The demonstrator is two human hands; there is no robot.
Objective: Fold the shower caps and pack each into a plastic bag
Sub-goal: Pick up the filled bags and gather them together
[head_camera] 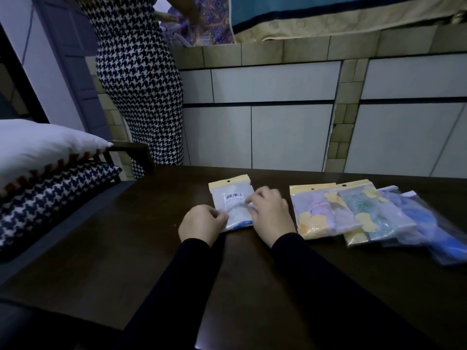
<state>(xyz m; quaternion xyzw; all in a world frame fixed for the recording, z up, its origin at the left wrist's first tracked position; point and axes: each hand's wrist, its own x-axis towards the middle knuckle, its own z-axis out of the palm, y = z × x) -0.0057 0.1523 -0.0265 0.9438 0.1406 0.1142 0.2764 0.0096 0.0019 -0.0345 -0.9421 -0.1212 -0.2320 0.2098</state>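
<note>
A plastic bag (233, 198) with a yellow header and a barcode label lies back-side up on the dark table (126, 248). A blue shower cap (241, 224) shows through at its near end. My left hand (202, 223) pinches the bag's near left edge. My right hand (271, 213) curls its fingers on the bag's right edge. To the right lie a packed bag with a pink and yellow cap (318, 210), one with a green cap (371, 213), and loose clear bags over a blue cap (429, 223).
A person in a houndstooth dress (139, 84) stands at the tiled counter (278, 51) beyond the table's far left. A white pillow (38, 147) and a houndstooth cushion (50, 198) lie on a seat to the left.
</note>
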